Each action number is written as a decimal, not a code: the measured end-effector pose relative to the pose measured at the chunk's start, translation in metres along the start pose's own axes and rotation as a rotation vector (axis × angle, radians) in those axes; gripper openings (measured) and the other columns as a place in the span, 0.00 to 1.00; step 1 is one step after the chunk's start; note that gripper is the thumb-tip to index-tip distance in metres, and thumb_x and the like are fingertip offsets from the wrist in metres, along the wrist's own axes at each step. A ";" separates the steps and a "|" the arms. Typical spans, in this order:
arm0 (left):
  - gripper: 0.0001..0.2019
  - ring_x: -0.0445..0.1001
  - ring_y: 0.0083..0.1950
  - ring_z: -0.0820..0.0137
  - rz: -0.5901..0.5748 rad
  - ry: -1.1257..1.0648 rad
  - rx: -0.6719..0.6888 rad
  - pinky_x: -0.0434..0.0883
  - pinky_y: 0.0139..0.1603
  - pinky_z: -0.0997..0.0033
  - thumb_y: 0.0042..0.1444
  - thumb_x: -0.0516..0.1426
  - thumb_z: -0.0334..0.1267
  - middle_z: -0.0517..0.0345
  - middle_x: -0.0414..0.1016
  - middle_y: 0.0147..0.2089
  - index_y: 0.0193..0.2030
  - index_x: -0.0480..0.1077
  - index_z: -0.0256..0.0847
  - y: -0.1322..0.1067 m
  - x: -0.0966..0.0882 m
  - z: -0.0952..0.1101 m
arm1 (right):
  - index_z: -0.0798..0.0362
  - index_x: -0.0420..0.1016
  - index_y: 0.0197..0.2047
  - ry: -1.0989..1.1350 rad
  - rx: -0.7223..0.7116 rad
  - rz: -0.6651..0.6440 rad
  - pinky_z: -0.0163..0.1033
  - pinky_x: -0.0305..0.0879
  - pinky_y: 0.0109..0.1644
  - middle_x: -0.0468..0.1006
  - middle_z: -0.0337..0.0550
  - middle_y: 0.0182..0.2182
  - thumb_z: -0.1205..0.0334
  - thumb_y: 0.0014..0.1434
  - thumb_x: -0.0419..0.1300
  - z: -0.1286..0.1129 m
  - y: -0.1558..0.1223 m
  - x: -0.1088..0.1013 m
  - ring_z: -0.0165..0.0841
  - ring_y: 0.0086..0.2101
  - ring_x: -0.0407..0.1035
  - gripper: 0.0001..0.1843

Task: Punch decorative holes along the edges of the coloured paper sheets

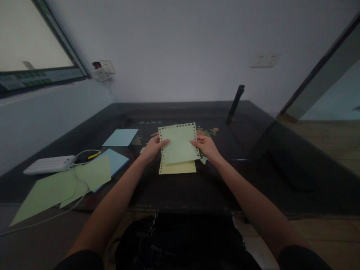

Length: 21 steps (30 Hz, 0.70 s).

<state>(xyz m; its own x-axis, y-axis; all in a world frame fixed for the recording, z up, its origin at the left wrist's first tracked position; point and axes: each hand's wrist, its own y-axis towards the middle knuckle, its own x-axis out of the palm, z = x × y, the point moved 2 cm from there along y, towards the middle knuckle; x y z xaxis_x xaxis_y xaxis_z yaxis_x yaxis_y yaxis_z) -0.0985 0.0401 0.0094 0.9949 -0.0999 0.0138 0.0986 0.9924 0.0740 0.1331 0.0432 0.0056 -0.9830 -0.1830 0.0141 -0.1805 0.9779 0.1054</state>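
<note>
In the head view, both hands hold a pale green sheet (180,144) of smooth paper over the middle of the desk (174,195). The left hand (153,148) pinches its left edge and the right hand (208,147) its right edge, thumbs flat on the upper face, the other fingers mostly hidden. The sheet is four-sided, slightly tilted, with small holes punched along its top and both sides. A yellow sheet (178,168) shows below its lower edge, with similar holes down its left side; whether the hands grip that one too, I cannot tell.

The desk is dark and faintly glossy, with painted flowers (211,132) and a short line of pale lettering (150,122). To the left lie two plain green sheets (46,191), overlapping each other and partly covering a blue sheet; at least two light blue sheets (120,137) show, one lying apart farther back. One white, rounded oblong device (49,165) sits beside the green paper, and a thin white cable (54,213) loops across it. One slim black post (235,104) stands tilted at the right. Two socket plates (264,60) are fixed to the smooth wall (180,56).
</note>
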 end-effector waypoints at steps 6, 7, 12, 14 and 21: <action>0.14 0.77 0.38 0.60 -0.153 0.164 -0.053 0.73 0.41 0.61 0.44 0.64 0.43 0.46 0.80 0.39 0.35 0.76 0.35 -0.001 0.000 -0.013 | 0.54 0.75 0.32 -0.072 -0.121 0.057 0.41 0.66 0.35 0.77 0.43 0.27 0.50 0.46 0.65 0.000 0.004 -0.004 0.34 0.30 0.70 0.16; 0.14 0.77 0.38 0.60 -0.151 0.197 -0.045 0.73 0.41 0.61 0.45 0.64 0.43 0.46 0.80 0.40 0.35 0.76 0.35 0.000 -0.001 -0.014 | 0.54 0.75 0.32 -0.072 -0.130 0.057 0.41 0.65 0.35 0.76 0.43 0.27 0.49 0.46 0.65 -0.001 0.004 -0.004 0.34 0.30 0.69 0.16; 0.16 0.77 0.41 0.59 -0.133 0.335 -0.005 0.73 0.42 0.61 0.46 0.63 0.44 0.44 0.79 0.42 0.38 0.76 0.34 0.002 -0.004 -0.013 | 0.53 0.74 0.28 -0.076 -0.160 0.062 0.39 0.63 0.33 0.75 0.41 0.26 0.47 0.49 0.63 -0.002 0.004 -0.005 0.31 0.28 0.67 0.16; 0.17 0.76 0.42 0.59 -0.140 0.362 0.002 0.73 0.43 0.61 0.47 0.62 0.44 0.44 0.79 0.43 0.39 0.76 0.34 0.001 -0.004 -0.010 | 0.53 0.74 0.27 -0.094 -0.158 0.055 0.39 0.62 0.33 0.74 0.41 0.25 0.46 0.50 0.62 -0.001 0.004 -0.005 0.31 0.28 0.66 0.17; 0.13 0.77 0.42 0.58 -0.144 0.326 -0.017 0.74 0.42 0.60 0.45 0.64 0.38 0.47 0.79 0.40 0.38 0.76 0.35 -0.003 0.000 -0.003 | 0.53 0.76 0.31 -0.158 -0.140 0.063 0.39 0.63 0.33 0.75 0.42 0.26 0.43 0.50 0.61 0.003 0.006 -0.008 0.33 0.30 0.67 0.20</action>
<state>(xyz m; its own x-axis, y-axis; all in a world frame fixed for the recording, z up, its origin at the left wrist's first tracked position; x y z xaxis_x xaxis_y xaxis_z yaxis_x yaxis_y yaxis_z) -0.0992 0.0372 0.0059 0.9247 -0.2135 -0.3151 0.2361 0.9711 0.0350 0.1395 0.0507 0.0033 -0.9872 -0.0926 -0.1301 -0.1227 0.9612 0.2469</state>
